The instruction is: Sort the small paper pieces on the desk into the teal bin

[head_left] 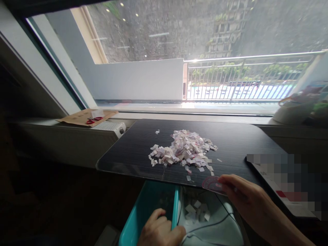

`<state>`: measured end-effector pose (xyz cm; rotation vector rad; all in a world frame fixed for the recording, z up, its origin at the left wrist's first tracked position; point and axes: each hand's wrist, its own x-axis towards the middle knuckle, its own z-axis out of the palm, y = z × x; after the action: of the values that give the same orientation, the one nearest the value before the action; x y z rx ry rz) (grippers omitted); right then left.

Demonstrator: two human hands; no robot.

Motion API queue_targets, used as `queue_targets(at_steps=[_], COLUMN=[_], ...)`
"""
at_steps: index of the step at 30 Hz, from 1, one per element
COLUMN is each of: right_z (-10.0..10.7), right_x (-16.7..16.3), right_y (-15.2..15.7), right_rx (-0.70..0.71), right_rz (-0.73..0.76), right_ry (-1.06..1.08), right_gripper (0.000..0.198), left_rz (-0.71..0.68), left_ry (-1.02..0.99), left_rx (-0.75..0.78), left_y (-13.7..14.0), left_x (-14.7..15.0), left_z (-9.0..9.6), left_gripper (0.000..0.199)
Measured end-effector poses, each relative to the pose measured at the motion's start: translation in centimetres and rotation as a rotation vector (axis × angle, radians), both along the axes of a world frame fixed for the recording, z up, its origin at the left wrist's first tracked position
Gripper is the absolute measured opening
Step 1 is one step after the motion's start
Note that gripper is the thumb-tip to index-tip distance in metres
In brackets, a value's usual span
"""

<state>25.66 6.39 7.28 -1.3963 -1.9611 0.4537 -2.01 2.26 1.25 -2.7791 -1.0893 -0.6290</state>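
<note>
My left hand (pixel 160 229) is closed on the rim of a teal plastic bin (pixel 133 220), its fingers curled inside and its thumb over the right wall. Between the thumb and fingers of my right hand (pixel 246 194) is a clear protractor with pink markings (pixel 213 184), held at the table's front edge. A loose heap of small cut paper pieces (pixel 188 148) lies on the dark tabletop (pixel 130 150). Stray bits sit near the edge, close to the protractor. The bin stands below that edge, its inside mostly in shadow.
Right of the bin, a pale surface (pixel 217 229) carries paper bits and a black cable. A blurred-out flat item (pixel 284 188) lies at the table's right. On the windowsill are a brown envelope (pixel 74 119) and red-handled scissors (pixel 94 120); a white pot (pixel 289 111) stands right.
</note>
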Motion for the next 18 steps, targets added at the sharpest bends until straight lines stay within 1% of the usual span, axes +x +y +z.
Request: queue_targets(at_steps=[2, 4, 5, 8, 11, 13, 18], right_z=[0.2, 0.3, 0.3, 0.1, 0.0, 0.0, 0.1], right_x=[-0.5, -1.4, -1.9, -3.0, -3.3, -3.3, -3.6], right_y=[0.5, 1.5, 2.1, 3.4, 3.4, 3.3, 4.2], right_rx=[0.037, 0.075, 0.098, 0.084, 0.047, 0.038, 0.122], right_rz=[-0.019, 0.001, 0.001, 0.019, 0.05, 0.061, 0.019], right_ry=[-0.001, 0.004, 0.015, 0.032, 0.027, 0.023, -0.009], right_gripper=[0.019, 0.02, 0.02, 0.022, 0.021, 0.02, 0.023], left_rz=[0.0, 0.012, 0.012, -0.029, -0.074, -0.098, -0.12], left_ry=[-0.057, -0.172, -0.178, -0.141, -0.159, -0.164, -0.138], left_rx=[0.105, 0.267, 0.287, 0.259, 0.293, 0.303, 0.276], left_y=[0.1, 0.3, 0.4, 0.6, 0.9, 1.0, 1.2], left_x=[0.9, 1.9, 2.3, 3.2, 3.8, 4.2, 5.0], left_z=[-0.3, -0.7, -0.8, -1.1, -0.9, -0.8, -1.1], left_gripper=[0.024, 0.033, 0.034, 0.027, 0.019, 0.018, 0.014])
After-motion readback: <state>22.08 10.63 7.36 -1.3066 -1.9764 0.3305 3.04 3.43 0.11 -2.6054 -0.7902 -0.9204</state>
